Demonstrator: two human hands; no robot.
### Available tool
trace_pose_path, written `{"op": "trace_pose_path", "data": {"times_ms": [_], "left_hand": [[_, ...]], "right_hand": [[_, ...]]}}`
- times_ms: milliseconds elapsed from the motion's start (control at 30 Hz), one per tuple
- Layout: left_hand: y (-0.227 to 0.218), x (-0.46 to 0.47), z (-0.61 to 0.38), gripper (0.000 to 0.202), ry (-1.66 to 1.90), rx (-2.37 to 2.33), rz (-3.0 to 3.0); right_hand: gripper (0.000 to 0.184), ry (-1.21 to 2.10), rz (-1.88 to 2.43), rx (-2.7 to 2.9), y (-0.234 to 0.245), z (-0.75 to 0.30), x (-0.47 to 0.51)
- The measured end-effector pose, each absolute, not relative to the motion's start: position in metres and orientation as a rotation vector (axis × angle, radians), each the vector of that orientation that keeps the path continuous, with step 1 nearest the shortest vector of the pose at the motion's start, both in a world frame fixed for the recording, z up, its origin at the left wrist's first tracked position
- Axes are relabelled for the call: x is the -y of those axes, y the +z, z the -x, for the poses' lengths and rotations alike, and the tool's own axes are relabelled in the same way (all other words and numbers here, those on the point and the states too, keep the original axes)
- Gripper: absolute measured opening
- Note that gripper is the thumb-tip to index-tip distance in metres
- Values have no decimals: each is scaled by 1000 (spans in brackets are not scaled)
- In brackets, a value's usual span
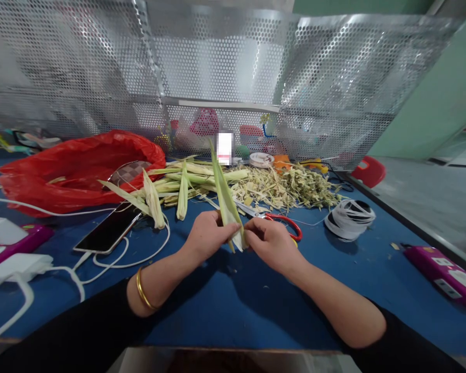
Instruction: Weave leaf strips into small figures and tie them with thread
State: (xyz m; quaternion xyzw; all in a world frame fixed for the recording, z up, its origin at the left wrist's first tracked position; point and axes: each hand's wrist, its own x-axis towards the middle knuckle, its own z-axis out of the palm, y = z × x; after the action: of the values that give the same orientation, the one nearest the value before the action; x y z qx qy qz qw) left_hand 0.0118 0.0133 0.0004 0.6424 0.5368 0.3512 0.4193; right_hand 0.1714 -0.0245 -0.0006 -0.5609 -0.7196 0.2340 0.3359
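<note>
Between my two hands a pale green corn husk [226,199] stands tilted, its narrow tip pointing up and away. My left hand [207,234] pinches its lower left side with the thumb across the front. On the right edge, near the base, the fingers of my right hand [271,242] are closed on the same husk. Just behind my right hand lie scissors with red handles [291,224], partly covered by the hand and husk. More corn husks [182,194] lie in a loose heap beyond my left hand.
Shredded plant bits [272,186] are piled behind the scissors. A red plastic bag [73,171] sits at the left, near a phone [108,228] with white cables. To the right are a spool of white ribbon [349,220] and a purple power strip [445,274]. A perforated metal screen [225,62] closes the back.
</note>
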Motion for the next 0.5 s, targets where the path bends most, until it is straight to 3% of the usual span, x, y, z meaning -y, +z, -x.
{"op": "trace_pose_path", "data": {"times_ms": [300, 500], "left_hand": [[-2, -13, -11, 24, 828, -1381, -1727], [4, -12, -12, 35, 891, -1195, -1449]], "right_hand": [[10, 425, 1562, 1961, -1, -170, 27], [10, 1344, 1372, 1415, 3, -172, 20]]}}
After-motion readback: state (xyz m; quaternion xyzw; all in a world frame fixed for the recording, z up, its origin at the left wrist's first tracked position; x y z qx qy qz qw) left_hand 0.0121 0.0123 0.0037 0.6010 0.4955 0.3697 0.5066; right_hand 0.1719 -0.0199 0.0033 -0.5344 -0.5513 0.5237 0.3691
